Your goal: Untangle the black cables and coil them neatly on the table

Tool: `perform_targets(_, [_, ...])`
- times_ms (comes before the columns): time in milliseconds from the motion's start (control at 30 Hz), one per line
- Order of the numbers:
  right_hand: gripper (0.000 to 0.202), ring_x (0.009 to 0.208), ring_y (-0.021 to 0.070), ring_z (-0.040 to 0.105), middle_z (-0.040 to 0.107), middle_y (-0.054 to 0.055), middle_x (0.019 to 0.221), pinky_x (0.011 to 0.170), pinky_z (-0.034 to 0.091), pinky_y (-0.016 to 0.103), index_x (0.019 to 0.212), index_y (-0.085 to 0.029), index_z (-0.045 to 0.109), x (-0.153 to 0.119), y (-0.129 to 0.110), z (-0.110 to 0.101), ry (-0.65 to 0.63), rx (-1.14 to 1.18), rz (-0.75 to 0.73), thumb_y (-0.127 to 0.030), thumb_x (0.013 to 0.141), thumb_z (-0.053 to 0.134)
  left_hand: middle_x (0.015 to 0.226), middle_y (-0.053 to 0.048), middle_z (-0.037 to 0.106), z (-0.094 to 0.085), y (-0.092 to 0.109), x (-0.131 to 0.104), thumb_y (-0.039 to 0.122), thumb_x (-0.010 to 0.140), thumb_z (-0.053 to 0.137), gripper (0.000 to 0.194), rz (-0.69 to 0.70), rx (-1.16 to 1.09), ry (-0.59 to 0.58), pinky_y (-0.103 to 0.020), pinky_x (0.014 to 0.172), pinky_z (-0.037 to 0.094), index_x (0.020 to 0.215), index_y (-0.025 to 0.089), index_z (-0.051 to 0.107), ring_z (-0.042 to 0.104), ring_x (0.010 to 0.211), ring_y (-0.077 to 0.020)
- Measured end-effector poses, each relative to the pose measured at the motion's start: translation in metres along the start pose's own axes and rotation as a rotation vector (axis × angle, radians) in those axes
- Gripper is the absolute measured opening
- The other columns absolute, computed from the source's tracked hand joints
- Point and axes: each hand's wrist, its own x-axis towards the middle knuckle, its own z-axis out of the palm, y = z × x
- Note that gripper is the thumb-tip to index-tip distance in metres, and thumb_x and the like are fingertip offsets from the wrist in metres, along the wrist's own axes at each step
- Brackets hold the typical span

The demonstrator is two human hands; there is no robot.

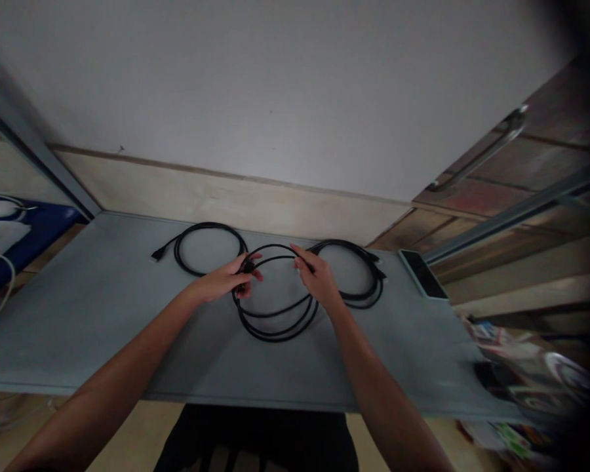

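Observation:
Between my hands hangs a black cable (275, 339) in several loose loops, just above the grey table. My left hand (231, 275) grips it at the left side of the loops, where a black connector shows between the fingers. On the right, my right hand (317, 278) pinches the upper strands of the same cable. A coiled black cable (209, 225) with a plug lies behind my left hand. Another coiled black cable (358, 246) with plug ends rests to the right, partly hidden by my right hand.
A phone (424, 274) lies at the right end of the grey table (177, 360). Blurred items, among them a clear container (535, 380), stand at the front right. On the left is a blue surface (49, 226) with white things. A wall rises behind the table.

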Motion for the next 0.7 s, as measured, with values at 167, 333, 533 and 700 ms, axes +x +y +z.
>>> perform_targets(167, [0.022, 0.067, 0.0171, 0.058, 0.066, 0.002, 0.071, 0.063, 0.046, 0.027, 0.076, -0.023, 0.072, -0.001, -0.003, -0.008, -0.041, -0.178, -0.086, -0.041, 0.086, 0.065, 0.093, -0.002, 0.057, 0.0, -0.002, 0.003, 0.023, 0.087, 0.061, 0.058, 0.04, 0.003, 0.053, -0.021, 0.05, 0.038, 0.14, 0.028, 0.042, 0.048, 0.055, -0.0067])
perform_targets(333, [0.045, 0.053, 0.0111, 0.037, 0.04, -0.003, 0.051, 0.052, 0.034, 0.023, 0.054, -0.02, 0.051, 0.0, -0.007, -0.014, -0.16, -0.243, -0.078, -0.047, 0.087, 0.063, 0.079, 0.003, 0.045, 0.006, 0.001, 0.003, 0.039, 0.09, 0.063, 0.046, 0.074, -0.049, 0.082, -0.018, 0.047, 0.034, 0.133, 0.029, 0.05, 0.039, 0.054, -0.0068])
perform_targets(533, [0.03, 0.049, 0.0098, 0.044, 0.051, -0.004, 0.063, 0.046, 0.036, 0.022, 0.104, -0.023, 0.07, -0.003, -0.011, -0.002, -0.114, 0.122, 0.062, -0.046, 0.086, 0.066, 0.074, 0.004, 0.041, 0.008, 0.002, 0.006, 0.049, 0.091, 0.061, 0.035, 0.045, -0.257, 0.138, -0.013, 0.04, 0.014, 0.115, 0.023, 0.059, 0.025, 0.046, -0.0025])
perform_targets(700, [0.039, 0.059, 0.0122, 0.057, 0.062, -0.001, 0.073, 0.056, 0.049, 0.025, 0.111, -0.022, 0.069, 0.002, -0.003, -0.003, -0.045, 0.42, 0.154, -0.053, 0.09, 0.056, 0.071, 0.005, 0.042, -0.003, 0.013, 0.006, 0.032, 0.087, 0.068, 0.025, 0.106, -0.524, 0.187, -0.013, 0.038, 0.013, 0.109, 0.023, 0.057, 0.027, 0.043, -0.0024])
